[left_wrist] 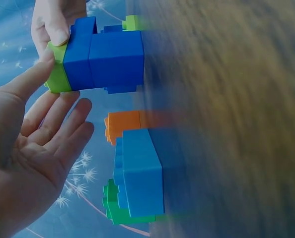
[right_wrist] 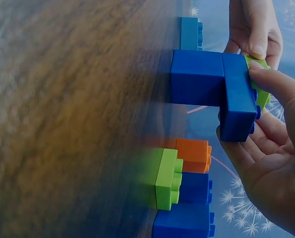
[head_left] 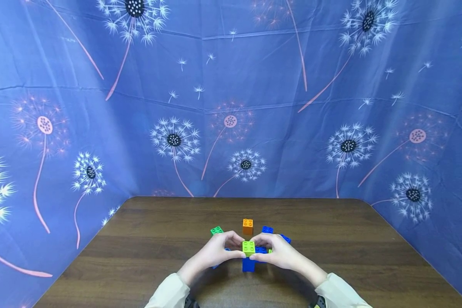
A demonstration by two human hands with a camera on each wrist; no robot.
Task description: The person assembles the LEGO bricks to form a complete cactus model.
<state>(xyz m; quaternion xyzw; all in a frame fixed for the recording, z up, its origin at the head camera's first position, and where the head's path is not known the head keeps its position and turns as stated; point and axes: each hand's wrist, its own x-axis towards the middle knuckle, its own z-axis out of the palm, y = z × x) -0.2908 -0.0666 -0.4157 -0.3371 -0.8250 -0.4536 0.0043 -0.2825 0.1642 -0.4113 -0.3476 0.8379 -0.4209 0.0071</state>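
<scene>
A lime green brick with studs sits on top of a blue stack in front of me. Below it is a long blue brick that juts out to the right, resting on a tall blue block. My left hand pinches the lime brick from the left, thumb in front and fingers behind. From the other side my right hand pinches it too, its thumb on the near face. The right fingers reach behind the jutting end of the long brick, partly hidden by it.
Behind the hands stand an orange block, a green brick and blue bricks. A lighter blue brick stands by the left hand, another lime brick by the right. A dandelion-patterned cloth hangs behind the wooden table.
</scene>
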